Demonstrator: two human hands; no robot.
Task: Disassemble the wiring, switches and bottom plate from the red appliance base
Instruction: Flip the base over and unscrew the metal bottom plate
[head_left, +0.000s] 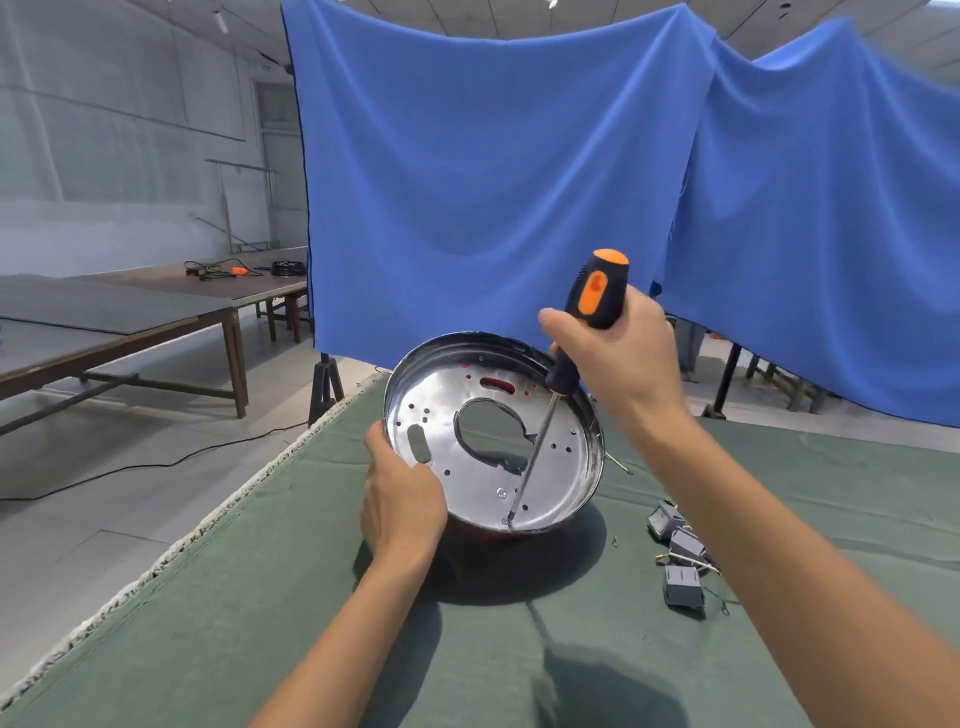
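Note:
The red appliance base (519, 532) stands tilted on edge on the green cloth, its open side toward me. Inside it shows the shiny metal bottom plate (457, 410) with a large central hole and several small holes. My left hand (402, 499) grips the lower left rim of the base. My right hand (618, 353) holds a black and orange screwdriver (587, 306). Its shaft runs down across the plate, and the tip rests on a screw near the lower rim (508, 519). Grey switches (683, 587) with wires lie on the cloth to the right.
The work table wears a green cloth (519, 665), its left edge running diagonally. A blue curtain (519, 182) hangs just behind. Wooden tables (130, 322) with cables stand at far left. A black cable trails over the floor.

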